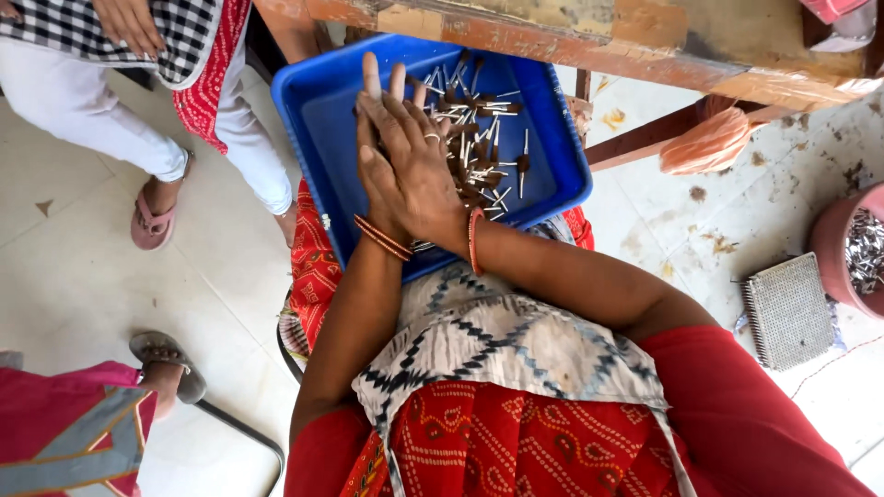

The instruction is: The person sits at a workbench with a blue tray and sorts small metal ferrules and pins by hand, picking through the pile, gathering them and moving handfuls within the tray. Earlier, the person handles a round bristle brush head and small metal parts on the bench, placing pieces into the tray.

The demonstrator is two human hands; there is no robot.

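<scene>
On the person's lap sits a blue tray, its floor scattered with small sticks that have white stems and dark brown tips. Both hands are pressed together, palm to palm, over the heap in the tray. The right hand, with a ring on one finger, lies on top with its fingers stretched out flat; the left hand lies beneath it, fingers likewise straight. Whether any sticks are trapped between the palms cannot be told. Orange bangles circle both wrists. A patterned cloth covers the lap below the tray. Above the tray runs a worn wooden frame. To the right, on the floor, lie a small wire mesh pad and a pink pot of metal bits. Other people stand at the left.
</scene>
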